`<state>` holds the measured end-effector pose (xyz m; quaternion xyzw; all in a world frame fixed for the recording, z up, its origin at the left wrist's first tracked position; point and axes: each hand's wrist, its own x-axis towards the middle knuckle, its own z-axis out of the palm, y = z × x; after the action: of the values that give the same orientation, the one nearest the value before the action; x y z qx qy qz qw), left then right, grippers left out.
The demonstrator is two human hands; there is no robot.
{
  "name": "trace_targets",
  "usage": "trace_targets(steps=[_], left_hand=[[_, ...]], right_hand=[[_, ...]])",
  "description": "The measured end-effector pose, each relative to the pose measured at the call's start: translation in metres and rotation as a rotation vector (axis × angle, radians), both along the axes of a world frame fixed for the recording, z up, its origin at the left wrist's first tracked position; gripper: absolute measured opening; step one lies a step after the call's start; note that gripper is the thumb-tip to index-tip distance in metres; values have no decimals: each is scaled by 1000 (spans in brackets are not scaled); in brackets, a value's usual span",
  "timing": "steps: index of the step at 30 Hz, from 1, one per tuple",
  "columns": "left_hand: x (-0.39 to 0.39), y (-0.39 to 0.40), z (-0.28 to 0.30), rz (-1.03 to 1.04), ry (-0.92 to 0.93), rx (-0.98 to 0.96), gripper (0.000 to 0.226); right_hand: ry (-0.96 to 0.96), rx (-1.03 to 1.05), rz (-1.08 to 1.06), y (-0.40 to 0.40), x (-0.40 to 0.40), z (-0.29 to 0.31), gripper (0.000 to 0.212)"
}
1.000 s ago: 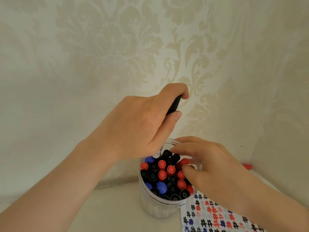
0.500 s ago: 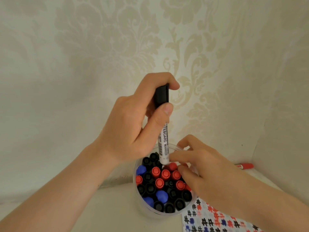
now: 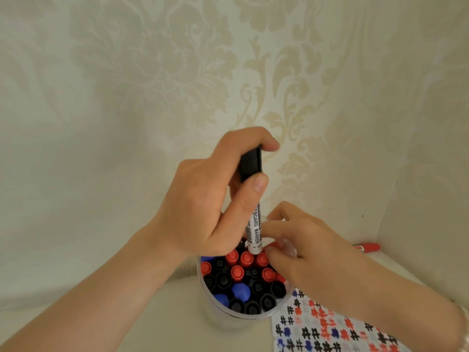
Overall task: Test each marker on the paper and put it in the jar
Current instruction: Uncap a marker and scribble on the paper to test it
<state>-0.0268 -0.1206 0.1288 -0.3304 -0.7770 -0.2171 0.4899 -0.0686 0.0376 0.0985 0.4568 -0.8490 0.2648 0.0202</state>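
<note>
A clear plastic jar (image 3: 215, 315) stands on the table, packed with several upright markers with black, red and blue caps. My left hand (image 3: 203, 207) grips a black-capped whiteboard marker (image 3: 253, 217) upright, its lower end at the far rim of the jar among the others. My right hand (image 3: 302, 255) reaches over the jar's right side, its fingertips against the marker's lower barrel and the red caps. The paper (image 3: 327, 329), covered in black, red and blue hash marks, lies to the right of the jar, partly under my right forearm.
A red marker (image 3: 368, 247) lies on the table at the right, close to the wall corner. Patterned cream wallpaper closes in behind and to the right. The cream tabletop (image 3: 162, 323) extends left of the jar.
My left hand turned the black marker from slanted to upright and lowered its end into the jar. My right hand stayed at the jar's right rim.
</note>
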Motion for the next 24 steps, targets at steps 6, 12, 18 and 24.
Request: trace_targets(steps=[6,12,18,24], left_hand=[[-3,3,-2,11,-21,-11,22],[-2,3,-3,37,66,-12,22],[-4,3,-5,84,105,51,22],[-2,-1,6,135,-73,-96,24]], right_hand=[[153,136,-51,0,5,1,23],[-46,79,-49,-1,-2,-2,23],[-36,114,-53,-1,-6,-5,29],[86,135,-16,1,-2,-1,30]])
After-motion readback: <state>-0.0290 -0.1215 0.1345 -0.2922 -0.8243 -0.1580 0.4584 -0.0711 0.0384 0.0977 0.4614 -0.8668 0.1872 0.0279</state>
